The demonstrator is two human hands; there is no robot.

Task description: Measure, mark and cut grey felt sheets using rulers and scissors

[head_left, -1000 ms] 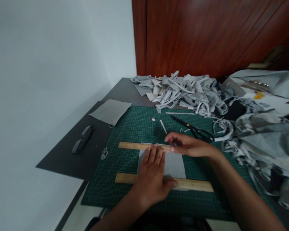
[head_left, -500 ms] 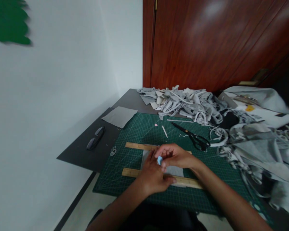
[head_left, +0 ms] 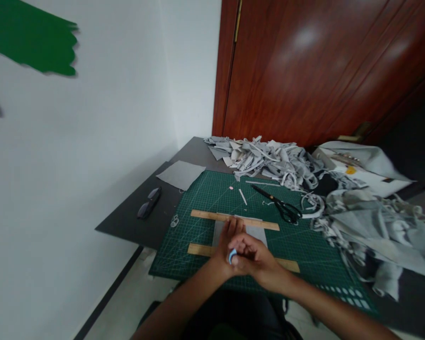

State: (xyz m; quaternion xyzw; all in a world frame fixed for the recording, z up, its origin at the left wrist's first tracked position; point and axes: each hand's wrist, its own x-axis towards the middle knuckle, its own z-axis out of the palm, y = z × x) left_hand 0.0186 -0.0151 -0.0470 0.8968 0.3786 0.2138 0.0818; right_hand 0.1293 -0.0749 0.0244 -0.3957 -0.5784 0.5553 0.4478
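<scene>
My left hand [head_left: 227,242] lies with its fingers stretched forward over a grey fabric piece [head_left: 258,233], the fingertips at the upper wooden ruler [head_left: 203,215]. Crossing the near part of the fabric is a lower wooden ruler [head_left: 199,249], partly hidden by my hands. My right hand [head_left: 255,257] is curled just above the left hand and wrist, pinching a small light-blue piece that looks like tailor's chalk [head_left: 232,255] between thumb and fingers. Its tip points toward the left wrist; I cannot tell if they touch. My left thumb is hidden behind the right hand.
A green cutting mat [head_left: 315,255] lies under the work. Black scissors [head_left: 278,204] rest on it, beyond the rulers. Glasses [head_left: 149,203] and a grey fabric sheet [head_left: 181,174] sit at left. Fabric scraps [head_left: 265,158], a white box [head_left: 371,179] and a cloth heap [head_left: 378,219] line the back and right.
The view has shifted. My right hand has drawn nearer to me, over the left wrist, keeping the chalk. My left hand has turned, its fingers now pointing forward at the upper ruler.
</scene>
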